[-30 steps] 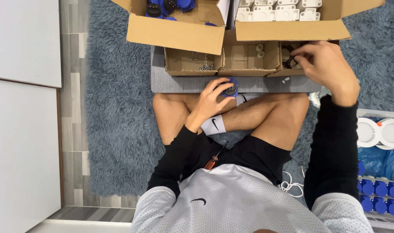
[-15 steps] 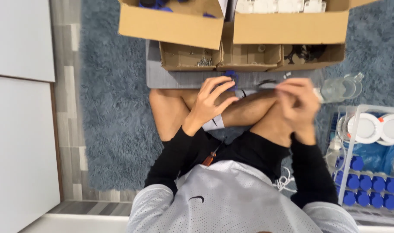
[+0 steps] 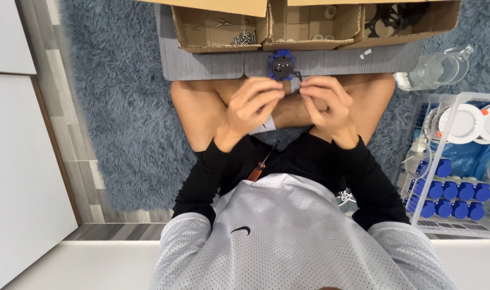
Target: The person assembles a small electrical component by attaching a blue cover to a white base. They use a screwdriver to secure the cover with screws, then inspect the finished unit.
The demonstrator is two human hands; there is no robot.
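I sit cross-legged on a blue shaggy rug. My left hand (image 3: 251,109) and my right hand (image 3: 326,104) meet above my legs, fingertips pinched together on a small blue round part with a black centre (image 3: 281,67). The part sits at the near edge of a grey board (image 3: 202,65). Whether something small is pinched in my right fingers cannot be made out. A screwdriver with an orange handle (image 3: 257,171) lies on my lap below the left wrist.
Cardboard trays stand on the board: one with loose screws (image 3: 244,37), one with white pieces (image 3: 323,24), one with black parts (image 3: 391,19). A clear plastic jug (image 3: 436,67) lies at right. A white wire rack (image 3: 453,161) holds blue-capped parts and white discs.
My right hand has come back from the far right tray to the middle, joining the left hand on the blue part. The view has tilted down and closer.
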